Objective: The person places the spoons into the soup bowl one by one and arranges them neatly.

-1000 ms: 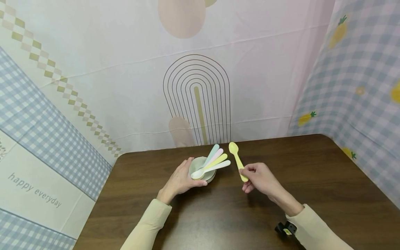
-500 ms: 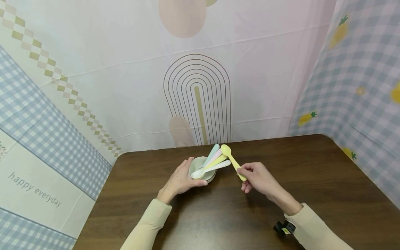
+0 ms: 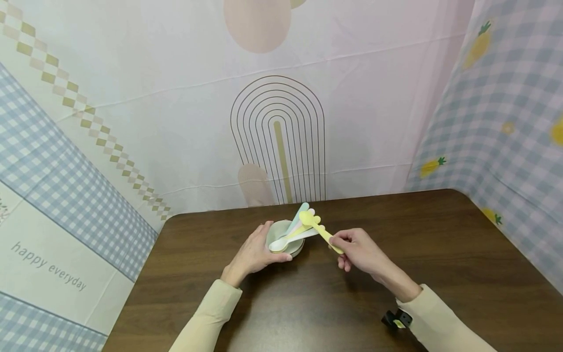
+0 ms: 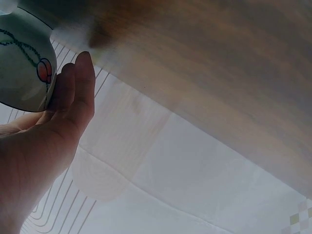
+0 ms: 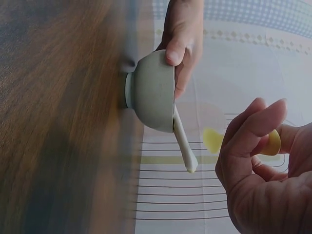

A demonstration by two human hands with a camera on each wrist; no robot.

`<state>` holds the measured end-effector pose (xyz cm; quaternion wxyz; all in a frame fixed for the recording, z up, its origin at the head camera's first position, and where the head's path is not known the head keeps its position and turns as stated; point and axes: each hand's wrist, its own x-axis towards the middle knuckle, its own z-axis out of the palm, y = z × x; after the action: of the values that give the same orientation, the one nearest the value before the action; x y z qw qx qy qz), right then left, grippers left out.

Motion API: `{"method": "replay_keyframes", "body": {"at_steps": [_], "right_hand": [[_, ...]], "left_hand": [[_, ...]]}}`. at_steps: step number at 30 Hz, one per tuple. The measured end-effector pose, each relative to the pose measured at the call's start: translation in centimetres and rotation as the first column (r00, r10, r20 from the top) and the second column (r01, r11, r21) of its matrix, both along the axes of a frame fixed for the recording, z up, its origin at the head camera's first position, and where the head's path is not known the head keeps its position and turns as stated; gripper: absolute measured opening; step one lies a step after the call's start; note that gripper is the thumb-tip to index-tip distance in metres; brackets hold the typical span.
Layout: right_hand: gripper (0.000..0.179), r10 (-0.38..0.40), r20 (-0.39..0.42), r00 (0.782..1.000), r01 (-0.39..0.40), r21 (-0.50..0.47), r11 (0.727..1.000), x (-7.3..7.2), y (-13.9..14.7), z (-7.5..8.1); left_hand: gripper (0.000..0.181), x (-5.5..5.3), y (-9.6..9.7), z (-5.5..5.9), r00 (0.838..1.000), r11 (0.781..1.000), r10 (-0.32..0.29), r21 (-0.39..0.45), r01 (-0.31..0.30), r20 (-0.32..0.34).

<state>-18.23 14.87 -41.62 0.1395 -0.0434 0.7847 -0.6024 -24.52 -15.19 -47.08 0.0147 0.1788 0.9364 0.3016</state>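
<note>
My left hand grips a small pale grey-green bowl, thumb on the near side and fingers behind. In the left wrist view the bowl shows a painted red-and-green pattern. Several spoons lean in it, handles fanned up and right: teal, pink, yellow and white. My right hand pinches another yellow spoon by its handle end. Its scoop overlaps the other handles in the head view. The right wrist view has the yellow scoop apart from the white handle.
A dark brown wooden table lies under both hands. Behind it hangs a pale patterned cloth, with blue checked cloth on the right side. A small black device sits at the right sleeve.
My right hand has moved slightly left, and the yellow spoon has tipped left until its scoop overlaps the handles of the other spoons. The left hand and bowl stay put.
</note>
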Motion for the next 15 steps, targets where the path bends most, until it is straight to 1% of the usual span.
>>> {"method": "replay_keyframes", "body": {"at_steps": [8,15], "right_hand": [[0.025,0.02,-0.007,1.0,-0.02,0.018,1.0,-0.23,-0.31,-0.07],[0.026,0.034,0.006,0.999,-0.034,0.036,0.999,-0.54,-0.43,-0.29]], "left_hand": [[0.101,-0.02,0.01,-0.03,1.0,1.0,0.003,0.004,-0.003,0.002],[0.103,-0.03,-0.04,-0.11,1.0,1.0,0.009,0.004,-0.009,0.006]]}}
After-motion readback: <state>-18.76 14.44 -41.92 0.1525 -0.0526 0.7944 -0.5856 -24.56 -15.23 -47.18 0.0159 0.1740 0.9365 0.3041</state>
